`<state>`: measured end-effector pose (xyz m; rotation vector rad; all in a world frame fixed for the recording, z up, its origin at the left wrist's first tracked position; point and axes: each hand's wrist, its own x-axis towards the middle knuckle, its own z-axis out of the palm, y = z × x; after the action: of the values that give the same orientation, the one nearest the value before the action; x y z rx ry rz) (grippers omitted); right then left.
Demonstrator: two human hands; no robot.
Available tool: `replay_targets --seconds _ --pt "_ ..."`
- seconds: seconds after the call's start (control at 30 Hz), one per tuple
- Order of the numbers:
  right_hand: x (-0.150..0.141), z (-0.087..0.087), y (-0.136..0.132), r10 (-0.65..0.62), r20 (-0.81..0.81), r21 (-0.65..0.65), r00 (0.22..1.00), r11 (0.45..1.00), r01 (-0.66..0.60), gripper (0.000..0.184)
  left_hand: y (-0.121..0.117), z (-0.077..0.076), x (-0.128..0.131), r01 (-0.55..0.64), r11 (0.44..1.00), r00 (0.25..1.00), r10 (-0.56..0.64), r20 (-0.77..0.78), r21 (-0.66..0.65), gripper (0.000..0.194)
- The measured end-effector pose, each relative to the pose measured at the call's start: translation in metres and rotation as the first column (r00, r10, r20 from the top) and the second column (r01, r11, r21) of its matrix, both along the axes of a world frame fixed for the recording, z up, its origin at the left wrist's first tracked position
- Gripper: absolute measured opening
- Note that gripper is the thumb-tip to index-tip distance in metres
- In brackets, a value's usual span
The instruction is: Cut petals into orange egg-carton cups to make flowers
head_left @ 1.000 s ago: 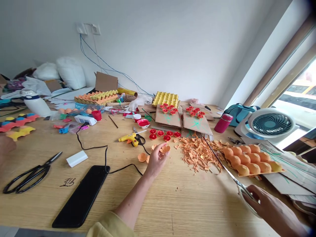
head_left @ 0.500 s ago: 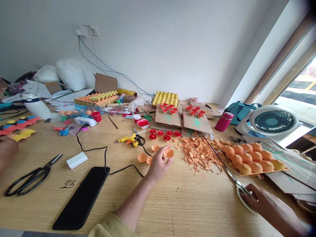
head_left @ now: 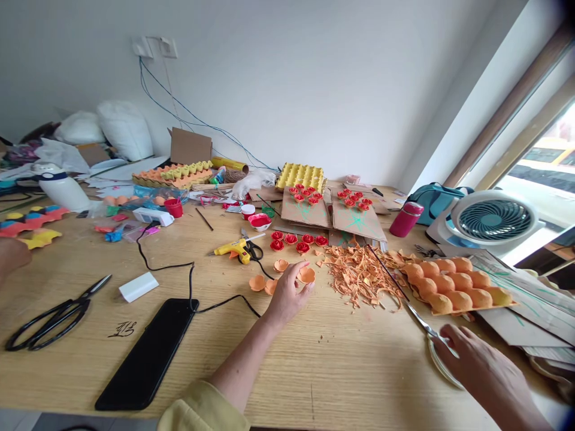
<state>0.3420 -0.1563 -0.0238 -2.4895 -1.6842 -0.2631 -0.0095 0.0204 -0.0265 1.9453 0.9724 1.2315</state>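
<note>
My left hand (head_left: 290, 293) pinches an orange flower-shaped cup (head_left: 307, 275), cut from egg tray, at its rim. Several similar orange cups (head_left: 257, 283) lie just left of it. Over at the right, my right hand (head_left: 480, 362) is closed around the handle end of silver scissors (head_left: 424, 323), low over the table, blades pointing away to the left. A pale ring (head_left: 442, 365), perhaps a tape roll, lies partly hidden under that hand. Orange trimmings (head_left: 359, 275) form a pile between the hands. Beyond the pile's right side sits an orange egg tray piece (head_left: 458, 284).
Red paper roses (head_left: 305, 246) lie behind my left hand, near a yellow glue gun (head_left: 238, 250) and a red paint dish (head_left: 260, 222). Black scissors (head_left: 58, 320) and a black phone (head_left: 150, 353) lie at left. Another person's hand (head_left: 13, 257) is at the left edge. A fan (head_left: 496, 218) stands right.
The view has shifted slightly. My right hand has moved a little up and left with the scissors, while my left hand keeps its hold on the orange cup.
</note>
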Motion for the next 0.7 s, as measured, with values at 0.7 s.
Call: replay_targets --seconds 0.7 --pt "-0.066 0.000 0.092 0.016 0.061 -0.242 0.998 0.970 0.000 0.021 0.001 0.001 -0.002 -0.001 0.999 1.000 0.000 0.016 0.035 0.041"
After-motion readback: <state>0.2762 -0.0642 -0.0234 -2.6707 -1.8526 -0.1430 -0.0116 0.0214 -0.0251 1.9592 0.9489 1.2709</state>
